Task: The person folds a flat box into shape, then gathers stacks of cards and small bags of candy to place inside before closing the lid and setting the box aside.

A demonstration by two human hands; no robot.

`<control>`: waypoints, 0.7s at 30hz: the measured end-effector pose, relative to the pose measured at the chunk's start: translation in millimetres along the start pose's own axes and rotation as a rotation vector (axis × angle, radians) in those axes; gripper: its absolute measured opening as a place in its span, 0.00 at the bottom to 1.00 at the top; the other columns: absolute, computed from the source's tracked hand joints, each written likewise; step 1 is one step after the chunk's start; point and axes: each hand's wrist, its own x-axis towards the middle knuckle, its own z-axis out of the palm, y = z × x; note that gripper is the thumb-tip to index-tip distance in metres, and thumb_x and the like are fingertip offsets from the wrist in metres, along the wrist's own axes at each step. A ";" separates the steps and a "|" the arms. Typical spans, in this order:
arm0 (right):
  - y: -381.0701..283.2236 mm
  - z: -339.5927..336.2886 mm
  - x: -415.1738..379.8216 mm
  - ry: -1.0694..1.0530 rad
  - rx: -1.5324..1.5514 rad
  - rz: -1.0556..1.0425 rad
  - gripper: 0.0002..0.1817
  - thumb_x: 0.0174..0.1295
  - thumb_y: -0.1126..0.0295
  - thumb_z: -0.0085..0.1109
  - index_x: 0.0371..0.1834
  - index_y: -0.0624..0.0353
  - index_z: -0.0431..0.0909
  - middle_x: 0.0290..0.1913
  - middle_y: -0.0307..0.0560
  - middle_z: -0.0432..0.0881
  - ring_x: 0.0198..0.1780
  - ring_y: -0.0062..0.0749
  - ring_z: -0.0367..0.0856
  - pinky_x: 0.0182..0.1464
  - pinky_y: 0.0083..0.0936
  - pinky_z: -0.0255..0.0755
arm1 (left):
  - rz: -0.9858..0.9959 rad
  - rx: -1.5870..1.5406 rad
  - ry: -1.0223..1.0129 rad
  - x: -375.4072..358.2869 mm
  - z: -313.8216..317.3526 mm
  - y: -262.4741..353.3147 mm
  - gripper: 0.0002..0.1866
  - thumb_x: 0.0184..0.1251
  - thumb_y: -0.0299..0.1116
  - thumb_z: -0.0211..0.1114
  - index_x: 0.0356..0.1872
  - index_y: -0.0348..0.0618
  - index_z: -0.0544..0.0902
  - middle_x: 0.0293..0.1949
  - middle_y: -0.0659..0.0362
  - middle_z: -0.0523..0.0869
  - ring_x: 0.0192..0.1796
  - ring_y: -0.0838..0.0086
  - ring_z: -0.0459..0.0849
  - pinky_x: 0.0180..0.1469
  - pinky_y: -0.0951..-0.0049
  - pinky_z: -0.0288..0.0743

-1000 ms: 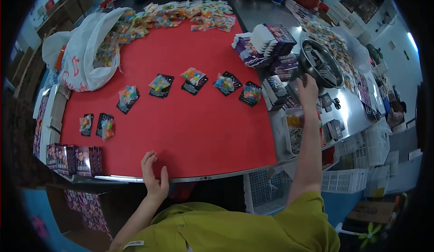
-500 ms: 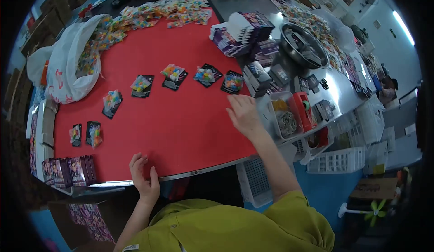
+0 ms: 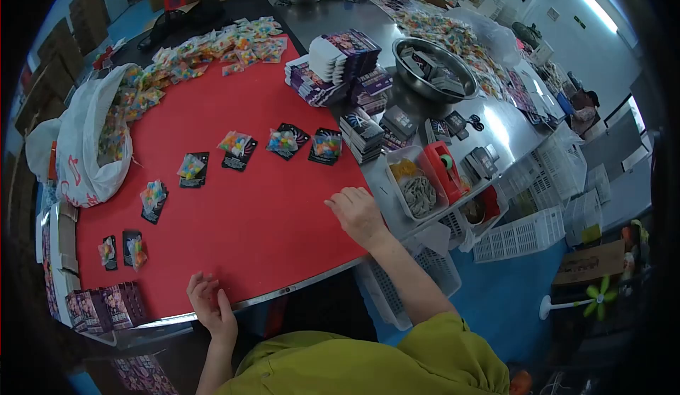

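My right hand is over the red mat near its right edge, fingers slightly bent and holding nothing. Just beyond it lies a small bag of colourful candy on black cards. More such pairs curve away to the left, among them a candy bag and a candy bag lying partly over their cards. At the table's front edge my left hand hovers with thumb and fingers apart, and nothing is in it.
Candy bags are heaped at the back, spilling from a white plastic bag. To the right stand stacked printed boxes, a steel bowl, a plastic bin and a red tape dispenser. Purple boxes stand front left.
My right hand has drawn back towards me, away from the rightmost candy bag. The camera view has turned and tilted up. My left hand stays by the front edge; the candy bags lie as before.
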 end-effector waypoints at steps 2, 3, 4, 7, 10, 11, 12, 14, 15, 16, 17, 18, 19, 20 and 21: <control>12.6 -15.1 1.8 0.085 -0.052 0.080 0.06 0.58 0.72 0.59 0.28 0.61 0.74 0.25 0.46 0.73 0.31 0.42 0.76 0.36 0.33 0.70 | 0.003 0.019 0.012 1.5 2.2 4.8 0.16 0.60 0.14 0.53 0.49 0.35 0.68 0.59 0.47 0.65 0.55 0.62 0.75 0.54 0.67 0.75; 19.8 -23.4 4.6 0.115 -0.014 0.158 0.06 0.59 0.72 0.59 0.29 0.62 0.74 0.26 0.47 0.74 0.31 0.44 0.76 0.35 0.34 0.71 | -0.001 0.037 0.010 1.6 1.4 6.5 0.14 0.61 0.15 0.54 0.47 0.35 0.69 0.59 0.47 0.65 0.55 0.62 0.75 0.53 0.67 0.75; 27.9 -31.1 8.0 0.144 0.024 0.235 0.06 0.60 0.71 0.59 0.30 0.63 0.75 0.27 0.49 0.76 0.31 0.46 0.76 0.34 0.35 0.71 | 0.001 0.044 0.028 0.9 -0.3 6.3 0.14 0.61 0.15 0.54 0.47 0.35 0.69 0.59 0.47 0.65 0.55 0.62 0.75 0.53 0.67 0.75; 52.9 -46.5 16.7 0.228 0.090 0.339 0.07 0.61 0.71 0.57 0.35 0.64 0.77 0.31 0.52 0.78 0.32 0.46 0.78 0.34 0.34 0.71 | 0.008 0.079 0.005 2.8 -0.9 5.3 0.09 0.62 0.16 0.55 0.42 0.36 0.70 0.59 0.47 0.66 0.54 0.62 0.76 0.52 0.67 0.75; 87.1 -46.0 23.6 0.277 0.235 0.577 0.08 0.63 0.71 0.56 0.38 0.66 0.77 0.33 0.53 0.80 0.32 0.41 0.79 0.35 0.30 0.72 | 0.009 0.109 -0.018 4.2 -1.3 8.2 0.05 0.63 0.17 0.56 0.36 0.36 0.70 0.58 0.46 0.67 0.54 0.62 0.76 0.52 0.67 0.75; 96.8 -47.7 26.6 0.294 0.305 0.614 0.09 0.64 0.70 0.56 0.39 0.66 0.77 0.33 0.53 0.80 0.33 0.38 0.80 0.36 0.29 0.72 | 0.012 0.102 -0.024 6.3 -1.0 10.1 0.04 0.64 0.18 0.56 0.35 0.35 0.70 0.57 0.46 0.68 0.53 0.62 0.76 0.52 0.67 0.75; 104.1 -49.1 29.1 0.308 0.377 0.655 0.09 0.64 0.70 0.56 0.40 0.67 0.77 0.34 0.53 0.80 0.34 0.35 0.80 0.37 0.27 0.72 | 0.012 0.097 -0.033 4.8 -2.0 11.9 0.03 0.65 0.19 0.56 0.33 0.35 0.70 0.56 0.46 0.69 0.53 0.62 0.77 0.52 0.67 0.75; 111.2 -54.0 38.4 0.262 0.311 0.669 0.11 0.64 0.69 0.56 0.43 0.67 0.76 0.35 0.51 0.80 0.35 0.33 0.80 0.39 0.26 0.73 | 0.010 0.072 -0.017 2.0 -1.4 13.1 0.01 0.66 0.20 0.54 0.34 0.34 0.71 0.56 0.46 0.70 0.53 0.63 0.76 0.53 0.67 0.74; 118.9 -49.6 40.4 0.275 0.354 0.687 0.13 0.63 0.68 0.57 0.44 0.67 0.75 0.36 0.51 0.80 0.36 0.33 0.80 0.39 0.26 0.73 | 0.020 0.037 -0.009 3.9 -0.2 12.6 0.01 0.67 0.21 0.53 0.35 0.34 0.72 0.55 0.46 0.70 0.54 0.63 0.76 0.53 0.68 0.73; 125.7 -46.5 42.4 0.288 0.394 0.708 0.15 0.63 0.67 0.58 0.46 0.67 0.74 0.36 0.50 0.80 0.36 0.33 0.80 0.40 0.26 0.73 | 0.023 0.037 0.004 5.0 0.2 12.6 0.01 0.67 0.21 0.53 0.35 0.34 0.72 0.55 0.46 0.70 0.54 0.63 0.76 0.53 0.68 0.73; 132.6 -44.0 44.2 0.239 0.346 0.720 0.18 0.61 0.65 0.60 0.49 0.66 0.73 0.39 0.50 0.80 0.37 0.33 0.79 0.41 0.26 0.73 | 0.032 0.073 -0.007 4.8 -0.2 13.5 0.02 0.67 0.21 0.53 0.37 0.33 0.72 0.56 0.46 0.70 0.54 0.63 0.76 0.53 0.68 0.73; 134.5 -43.9 50.4 0.237 0.347 0.710 0.18 0.61 0.65 0.60 0.49 0.66 0.73 0.39 0.50 0.80 0.37 0.33 0.79 0.41 0.26 0.73 | 0.041 0.110 -0.017 4.8 -0.2 13.8 0.03 0.67 0.22 0.52 0.38 0.33 0.72 0.56 0.46 0.70 0.53 0.63 0.76 0.53 0.68 0.74; 136.4 -43.2 57.7 0.235 0.261 0.659 0.18 0.61 0.65 0.61 0.49 0.67 0.73 0.38 0.47 0.80 0.37 0.28 0.79 0.42 0.24 0.73 | 0.041 0.110 -0.007 5.4 0.0 13.2 0.03 0.67 0.22 0.52 0.38 0.33 0.72 0.56 0.46 0.70 0.53 0.63 0.76 0.53 0.68 0.74; 138.2 -42.1 64.6 0.232 0.176 0.610 0.19 0.61 0.65 0.61 0.50 0.67 0.73 0.37 0.44 0.80 0.36 0.23 0.78 0.42 0.21 0.72 | 0.041 0.124 -0.011 5.2 -0.5 12.5 0.05 0.65 0.21 0.54 0.40 0.32 0.73 0.56 0.45 0.70 0.53 0.61 0.76 0.52 0.66 0.74; 141.8 -43.4 74.1 0.225 0.183 0.604 0.19 0.61 0.65 0.61 0.50 0.67 0.73 0.37 0.44 0.80 0.36 0.23 0.78 0.42 0.21 0.72 | 0.037 0.143 -0.016 4.3 -2.0 12.0 0.07 0.63 0.21 0.56 0.41 0.31 0.73 0.56 0.44 0.70 0.52 0.59 0.77 0.52 0.65 0.74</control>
